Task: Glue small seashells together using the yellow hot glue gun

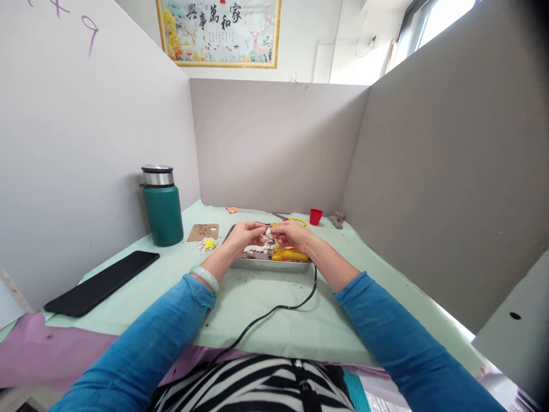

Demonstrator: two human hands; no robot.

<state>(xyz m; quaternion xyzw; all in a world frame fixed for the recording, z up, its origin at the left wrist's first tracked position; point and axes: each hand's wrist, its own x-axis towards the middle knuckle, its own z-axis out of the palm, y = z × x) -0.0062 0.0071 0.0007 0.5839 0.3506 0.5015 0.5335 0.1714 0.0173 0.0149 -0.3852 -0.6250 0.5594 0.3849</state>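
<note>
My left hand (246, 236) and my right hand (292, 236) meet over a shallow metal tray (274, 265), fingertips pinched close together. Whatever they hold is too small to make out. Small whitish, shell-like pieces (261, 248) lie in the tray under my fingers. A yellow glue gun (291, 254) rests at the tray's right side, below my right hand, and a black cord (278, 307) runs from there toward my lap. Just behind my hands are scissors with yellow handles (299, 220).
Left of the tray lie a brown card (198, 232) and a flower-like piece with a yellow centre (209, 244). A green bottle (163, 212) and a long black pad (103, 283) stand further left. At the back are a red cup (315, 216) and a grey-brown lump (337, 220). Partitions enclose three sides.
</note>
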